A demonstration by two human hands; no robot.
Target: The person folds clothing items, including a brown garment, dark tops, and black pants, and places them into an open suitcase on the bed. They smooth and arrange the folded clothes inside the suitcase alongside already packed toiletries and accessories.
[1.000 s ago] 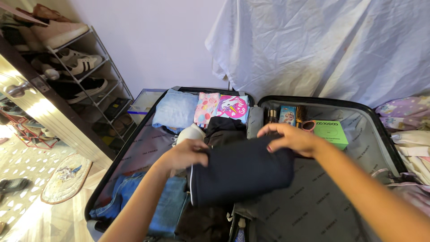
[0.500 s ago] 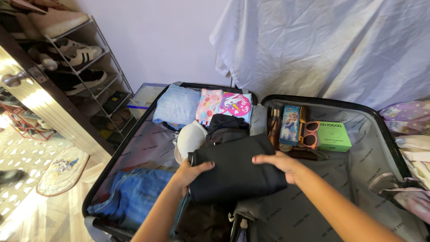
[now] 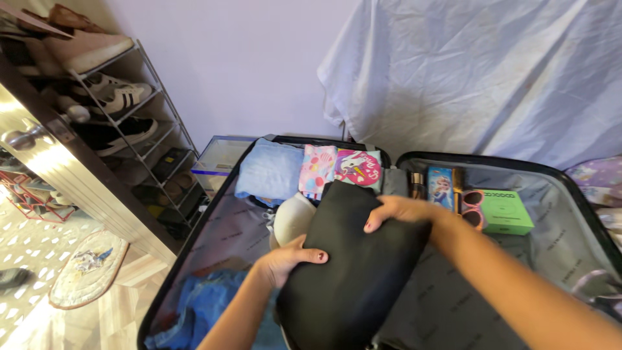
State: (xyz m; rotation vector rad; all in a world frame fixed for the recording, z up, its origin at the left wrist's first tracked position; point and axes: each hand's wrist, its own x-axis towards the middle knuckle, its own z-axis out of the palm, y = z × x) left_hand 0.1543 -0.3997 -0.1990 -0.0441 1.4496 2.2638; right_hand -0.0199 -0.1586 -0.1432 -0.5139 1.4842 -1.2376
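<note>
Both hands grip a folded black garment point(image 3: 353, 259) over the open suitcase point(image 3: 576, 188) hinge: left hand point(image 3: 288, 259) underneath, right hand point(image 3: 398, 210) atop. Probably mid-placement; lowering it flat comes next.

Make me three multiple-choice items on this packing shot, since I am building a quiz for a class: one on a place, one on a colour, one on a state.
1. Where does the green box lie?
A. in the suitcase's right half
B. on the shoe rack
C. on the floor mat

2. What colour is the folded garment that both hands grip?
A. white
B. black
C. red

3. How is the suitcase?
A. zipped shut
B. standing upright
C. lying open, both halves flat

Answers:
1 A: the box sits against the right half's lining, beside the pink sunglasses.
2 B: the left hand and right hand hold a black bundle.
3 C: both halves show their contents.
</note>
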